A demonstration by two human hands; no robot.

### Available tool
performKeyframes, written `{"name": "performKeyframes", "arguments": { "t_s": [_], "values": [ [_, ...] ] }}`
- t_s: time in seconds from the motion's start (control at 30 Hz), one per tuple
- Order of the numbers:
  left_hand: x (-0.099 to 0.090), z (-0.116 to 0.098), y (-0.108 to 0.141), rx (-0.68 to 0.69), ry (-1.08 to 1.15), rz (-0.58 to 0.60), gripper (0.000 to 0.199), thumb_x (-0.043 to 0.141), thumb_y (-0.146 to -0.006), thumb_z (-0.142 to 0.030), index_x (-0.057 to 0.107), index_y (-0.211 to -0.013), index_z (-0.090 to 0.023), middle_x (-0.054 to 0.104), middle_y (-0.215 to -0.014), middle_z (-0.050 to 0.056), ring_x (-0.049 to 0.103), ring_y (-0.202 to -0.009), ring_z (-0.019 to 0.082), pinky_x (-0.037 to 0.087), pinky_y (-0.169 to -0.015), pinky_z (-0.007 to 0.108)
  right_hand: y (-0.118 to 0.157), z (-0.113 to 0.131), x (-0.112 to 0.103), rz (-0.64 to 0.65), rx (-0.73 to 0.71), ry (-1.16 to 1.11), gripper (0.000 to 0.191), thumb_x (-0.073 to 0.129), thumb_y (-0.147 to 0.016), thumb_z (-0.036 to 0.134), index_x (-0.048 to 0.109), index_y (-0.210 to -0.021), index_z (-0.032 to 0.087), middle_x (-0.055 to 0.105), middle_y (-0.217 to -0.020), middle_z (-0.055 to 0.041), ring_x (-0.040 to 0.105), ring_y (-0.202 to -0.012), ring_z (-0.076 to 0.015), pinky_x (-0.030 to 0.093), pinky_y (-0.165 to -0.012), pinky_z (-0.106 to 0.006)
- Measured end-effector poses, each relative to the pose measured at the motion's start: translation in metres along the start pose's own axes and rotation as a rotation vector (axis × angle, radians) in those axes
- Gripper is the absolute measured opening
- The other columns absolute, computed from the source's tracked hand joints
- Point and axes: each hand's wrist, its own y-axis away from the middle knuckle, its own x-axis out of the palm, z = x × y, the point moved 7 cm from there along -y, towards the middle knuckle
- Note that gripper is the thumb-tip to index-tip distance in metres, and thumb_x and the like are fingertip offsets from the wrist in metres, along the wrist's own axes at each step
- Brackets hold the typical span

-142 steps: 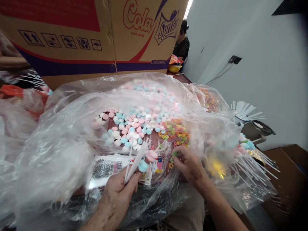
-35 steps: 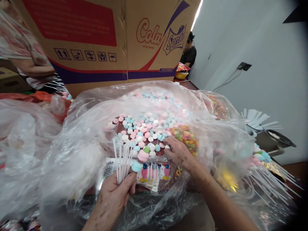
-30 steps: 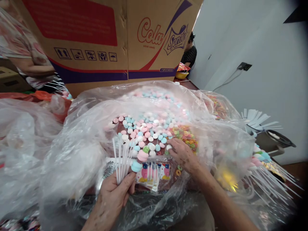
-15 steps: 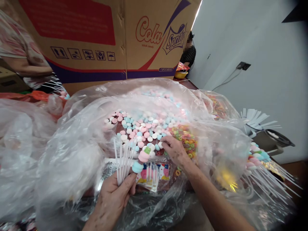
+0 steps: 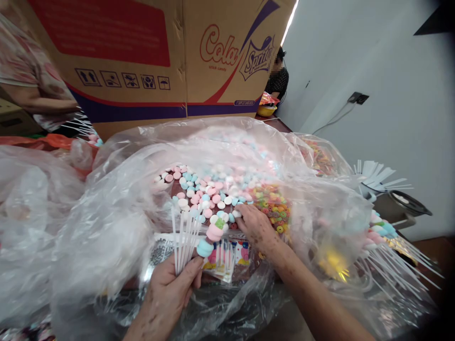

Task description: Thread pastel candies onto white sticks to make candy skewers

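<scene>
My left hand (image 5: 174, 284) is closed around a fan of white lollipop sticks (image 5: 185, 239). At the bunch's right side, a skewer of sweets holds blue marshmallows (image 5: 205, 247), pink marshmallows (image 5: 215, 232) and a small green piece (image 5: 220, 223). My right hand (image 5: 254, 225) reaches in from the right, its fingertips pinched at a white marshmallow (image 5: 236, 214) on the near edge of the pile. Loose pink, white and blue marshmallows (image 5: 209, 192) are spread in front of both hands. Beside the right hand lie colourful ring gummies (image 5: 275, 206).
Clear plastic bags (image 5: 106, 208) surround the sweets. A large cardboard box (image 5: 220, 71) stands behind. Printed packets (image 5: 223, 260) lie under the hands. At right are finished marshmallow skewers (image 5: 394, 255) and a container with white sticks (image 5: 377, 177). Two other people are partly visible behind.
My right hand has shifted slightly left and its fingers have closed in on the white marshmallow. My left hand, with the sticks, has barely moved.
</scene>
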Motion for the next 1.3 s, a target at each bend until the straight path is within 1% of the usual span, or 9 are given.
{"name": "performKeyframes", "arguments": {
  "t_s": [0.13, 0.27, 0.33, 0.4, 0.53, 0.63, 0.83, 1.07, 1.3],
  "values": [
    [0.002, -0.002, 0.0, -0.008, -0.021, 0.017, 0.04, 0.066, -0.073, -0.048, 0.054, -0.05, -0.018, 0.047, -0.044, -0.006, 0.033, -0.034, 0.006, 0.02, -0.036, 0.018, -0.001, 0.004, 0.005, 0.011, 0.008, 0.122, 0.018, 0.047, -0.086, 0.005, 0.058, -0.087, 0.02, 0.066, -0.089, -0.0097, 0.057, -0.087, -0.0234, 0.043, -0.077, -0.031],
    [0.002, -0.001, -0.003, 0.019, -0.114, 0.039, 0.039, 0.063, -0.075, -0.047, 0.053, -0.049, -0.019, 0.045, -0.044, -0.006, 0.032, -0.034, 0.007, 0.02, -0.036, 0.02, -0.003, 0.002, 0.002, 0.009, 0.046, 0.015, 0.018, 0.049, -0.08, 0.004, 0.057, -0.082, 0.019, 0.067, -0.089, -0.0103, 0.057, -0.086, -0.0237, 0.043, -0.075, -0.032],
    [0.002, -0.003, -0.005, 0.089, -0.181, 0.037, 0.038, 0.06, -0.078, -0.043, 0.053, -0.049, -0.02, 0.047, -0.045, -0.005, 0.037, -0.038, 0.01, 0.025, -0.038, 0.022, -0.002, -0.007, -0.005, -0.065, 0.152, -0.197, 0.012, 0.052, -0.079, 0.009, 0.055, -0.079, 0.02, 0.065, -0.081, -0.0064, 0.057, -0.079, -0.0218, 0.044, -0.071, -0.031],
    [0.002, -0.008, -0.006, 0.183, -0.242, 0.043, 0.035, 0.058, -0.08, -0.038, 0.053, -0.05, -0.021, 0.05, -0.05, -0.004, 0.045, -0.047, 0.013, 0.033, -0.046, 0.023, 0.003, -0.017, -0.009, -0.154, 0.286, -0.57, 0.004, 0.057, -0.079, 0.019, 0.054, -0.079, 0.021, 0.062, -0.071, -0.0005, 0.056, -0.067, -0.0178, 0.043, -0.062, -0.029],
    [0.005, -0.013, -0.005, 0.254, -0.347, 0.054, 0.033, 0.056, -0.082, -0.034, 0.052, -0.052, -0.022, 0.053, -0.051, -0.003, 0.05, -0.053, 0.016, 0.036, -0.053, 0.025, 0.013, -0.016, -0.002, -0.18, 0.445, -1.385, 0.017, 0.069, -0.074, 0.03, 0.058, -0.082, 0.021, 0.064, -0.068, 0.0033, 0.055, -0.056, -0.0119, 0.045, -0.053, -0.024],
    [0.006, -0.013, -0.005, 0.219, -0.384, 0.044, 0.032, 0.055, -0.081, -0.036, 0.052, -0.053, -0.022, 0.052, -0.05, -0.003, 0.05, -0.051, 0.017, 0.035, -0.051, 0.025, 0.018, -0.006, -0.002, -0.163, 0.509, -1.63, 0.02, 0.076, -0.066, 0.027, 0.064, -0.08, 0.019, 0.068, -0.072, 0.0016, 0.059, -0.059, -0.0116, 0.05, -0.056, -0.025],
    [0.009, -0.014, -0.005, 0.221, -0.387, 0.04, 0.027, 0.055, -0.079, -0.036, 0.056, -0.057, -0.022, 0.05, -0.048, -0.004, 0.048, -0.049, 0.017, 0.034, -0.05, 0.026, 0.018, 0.002, -0.006, -0.184, 0.54, -1.702, 0.021, 0.082, -0.062, 0.027, 0.071, -0.078, 0.019, 0.071, -0.076, 0.0, 0.061, -0.061, -0.0118, 0.053, -0.06, -0.027],
    [0.01, -0.014, -0.006, 0.211, -0.398, 0.057, 0.026, 0.054, -0.08, -0.035, 0.055, -0.057, -0.022, 0.051, -0.05, -0.004, 0.049, -0.052, 0.017, 0.035, -0.052, 0.025, 0.021, 0.002, -0.001, -0.165, 0.504, -1.659, 0.017, 0.081, -0.068, 0.028, 0.074, -0.081, 0.02, 0.071, -0.079, 0.0008, 0.061, -0.064, -0.0105, 0.053, -0.065, -0.025],
    [0.011, -0.017, -0.008, 0.22, -0.367, 0.026, 0.027, 0.055, -0.078, -0.035, 0.054, -0.053, -0.023, 0.048, -0.048, -0.004, 0.045, -0.05, 0.017, 0.034, -0.05, 0.025, 0.024, 0.003, -0.007, -0.173, 0.404, -1.378, 0.02, 0.076, -0.075, 0.034, 0.076, -0.092, 0.023, 0.075, -0.086, -0.0007, 0.067, -0.075, -0.0161, 0.055, -0.075, -0.032]
  ]
}}
